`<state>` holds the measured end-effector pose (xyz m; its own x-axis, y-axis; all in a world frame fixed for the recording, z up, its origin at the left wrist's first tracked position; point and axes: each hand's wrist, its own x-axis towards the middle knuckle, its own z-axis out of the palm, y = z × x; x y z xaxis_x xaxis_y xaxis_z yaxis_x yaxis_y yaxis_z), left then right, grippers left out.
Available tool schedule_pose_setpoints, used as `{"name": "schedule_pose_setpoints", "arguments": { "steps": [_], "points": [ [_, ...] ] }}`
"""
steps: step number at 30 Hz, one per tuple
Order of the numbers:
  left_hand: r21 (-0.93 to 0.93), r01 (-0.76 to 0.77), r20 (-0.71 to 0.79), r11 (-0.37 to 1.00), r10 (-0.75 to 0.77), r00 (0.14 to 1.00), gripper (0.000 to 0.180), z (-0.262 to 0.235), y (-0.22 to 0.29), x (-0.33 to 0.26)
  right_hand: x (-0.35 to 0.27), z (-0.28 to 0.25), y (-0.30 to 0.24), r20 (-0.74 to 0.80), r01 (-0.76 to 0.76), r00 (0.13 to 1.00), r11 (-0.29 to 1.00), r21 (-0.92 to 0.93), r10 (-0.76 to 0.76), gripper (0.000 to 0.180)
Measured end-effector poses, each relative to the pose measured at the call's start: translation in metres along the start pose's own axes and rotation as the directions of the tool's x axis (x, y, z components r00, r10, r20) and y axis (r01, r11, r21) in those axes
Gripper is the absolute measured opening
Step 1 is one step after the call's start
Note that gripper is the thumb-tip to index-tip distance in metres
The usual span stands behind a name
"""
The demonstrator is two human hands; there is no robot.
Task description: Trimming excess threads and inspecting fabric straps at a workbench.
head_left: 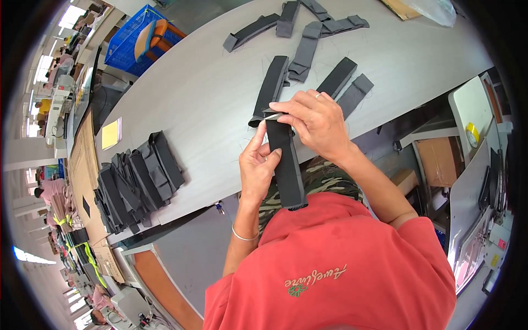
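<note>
A long black fabric strip [285,165] with a grey edge hangs over the table's near edge, its lower end against my red shirt. My left hand [257,168] grips it near the upper end, thumb on top and fingers beside it. My right hand [316,122] is closed in a pinch at the strip's top end. A small pale pointed thing [273,116] sticks out from the right fingertips toward the left index finger; its kind is too small to tell. Just beyond my hands lies another dark fabric strip [271,85].
Several loose dark strips [306,50] lie across the far table [203,88]. A row of bundled strips [135,181] sits at left, near a yellow notepad [111,133]. Beyond are a blue crate [129,47] and, at right, a cardboard box [438,159]. Other people work far left.
</note>
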<state>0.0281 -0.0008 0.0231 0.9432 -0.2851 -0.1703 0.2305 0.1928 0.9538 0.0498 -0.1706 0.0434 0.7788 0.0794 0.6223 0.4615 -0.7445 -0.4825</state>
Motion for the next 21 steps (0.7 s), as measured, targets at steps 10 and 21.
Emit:
{"name": "schedule_pose_setpoints", "arguments": {
  "steps": [10,21],
  "points": [
    [0.030,0.017,-0.010,0.999,-0.016,1.000,0.062,0.000,-0.003,-0.003,-0.002,-0.003,0.005,-0.074,-0.169,0.980,0.971,0.168,0.184,0.014],
    [0.099,-0.003,-0.027,0.995,0.006,1.000,0.062,0.000,-0.009,-0.002,-0.007,-0.001,-0.004,-0.018,-0.002,1.000,0.999,-0.045,0.001,0.019]
  ]
}}
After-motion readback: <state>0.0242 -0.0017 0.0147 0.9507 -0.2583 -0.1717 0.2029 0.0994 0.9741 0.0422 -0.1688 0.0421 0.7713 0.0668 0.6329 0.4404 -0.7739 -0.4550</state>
